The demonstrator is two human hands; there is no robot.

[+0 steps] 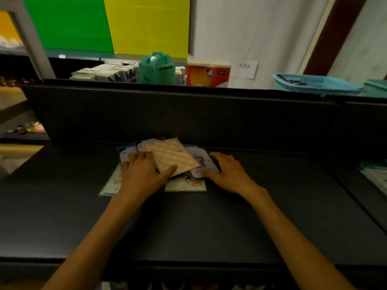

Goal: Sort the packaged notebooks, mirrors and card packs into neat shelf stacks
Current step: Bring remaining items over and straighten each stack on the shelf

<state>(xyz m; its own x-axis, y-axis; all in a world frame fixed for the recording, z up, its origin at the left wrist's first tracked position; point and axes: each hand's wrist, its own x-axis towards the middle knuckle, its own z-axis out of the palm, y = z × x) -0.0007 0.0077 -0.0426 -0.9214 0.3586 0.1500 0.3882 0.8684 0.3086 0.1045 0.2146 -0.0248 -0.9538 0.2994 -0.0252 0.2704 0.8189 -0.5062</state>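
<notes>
Left hand [142,172]: lies flat, fingers straight, on the mixed pile [167,164] at the shelf [209,227] back.
Right hand [228,174]: relaxed, touching a card pack [202,164] edge — gripping nothing.
Progress: barely begun — items overlap askew, no separate stacks yet.
Beyond: blue basket [314,84].

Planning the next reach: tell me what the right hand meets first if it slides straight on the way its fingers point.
The right hand points up-left; its fingertips already touch the white-and-purple pack. Beyond that, probably the beige quilted pack, though depth is unclear.
</notes>
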